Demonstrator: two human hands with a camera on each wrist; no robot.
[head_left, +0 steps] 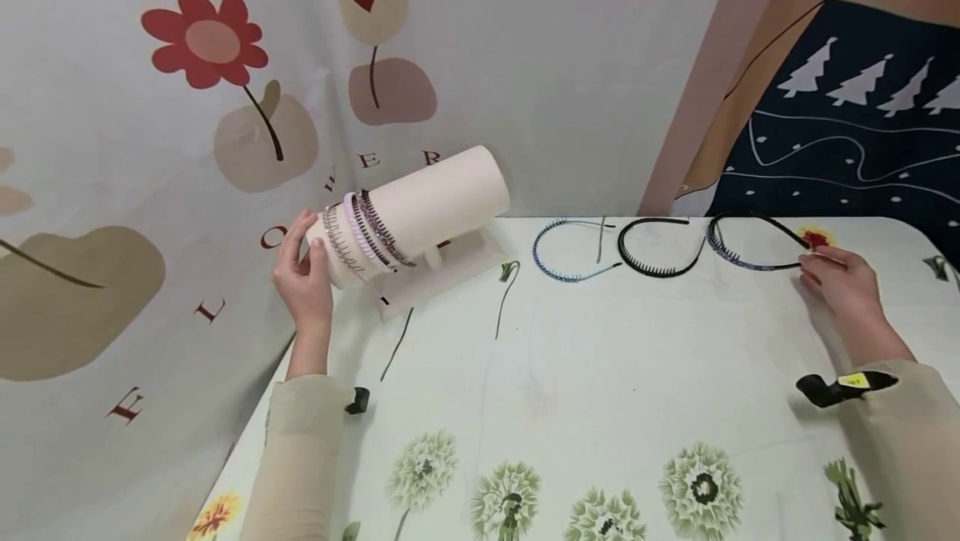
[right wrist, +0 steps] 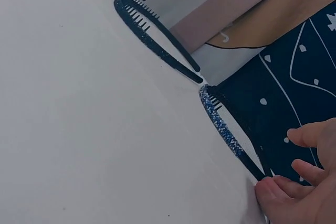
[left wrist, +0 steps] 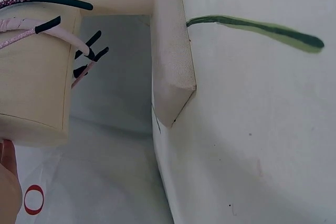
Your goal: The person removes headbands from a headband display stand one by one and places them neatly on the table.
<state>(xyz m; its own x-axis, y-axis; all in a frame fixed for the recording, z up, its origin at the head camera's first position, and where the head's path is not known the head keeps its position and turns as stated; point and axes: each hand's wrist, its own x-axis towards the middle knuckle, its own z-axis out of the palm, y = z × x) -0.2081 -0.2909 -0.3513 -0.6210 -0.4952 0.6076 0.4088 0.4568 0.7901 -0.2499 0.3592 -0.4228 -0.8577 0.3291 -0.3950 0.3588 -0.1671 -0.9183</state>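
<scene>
A cream cylinder (head_left: pixel 442 199) on a flat-based stand (head_left: pixel 450 270) carries several headbands (head_left: pixel 367 232) around its left part. My left hand (head_left: pixel 306 278) holds the cylinder's left end, thumb and fingers spread around it; in the left wrist view only part of that hand (left wrist: pixel 8 187) shows, touching the end. On the right, my right hand (head_left: pixel 847 287) pinches one end of a dark headband with blue glitter (head_left: pixel 757 266). The right wrist view shows the glittery band (right wrist: pixel 223 129) with thumb and fingers of the hand (right wrist: pixel 299 182) at its tip.
A light blue headband (head_left: pixel 566 278) and a black one (head_left: pixel 656 273) lie in a row near the table's back edge, between the stand and the glittery band. Behind the floral-printed table (head_left: pixel 585 374) hangs a printed curtain (head_left: pixel 570 66).
</scene>
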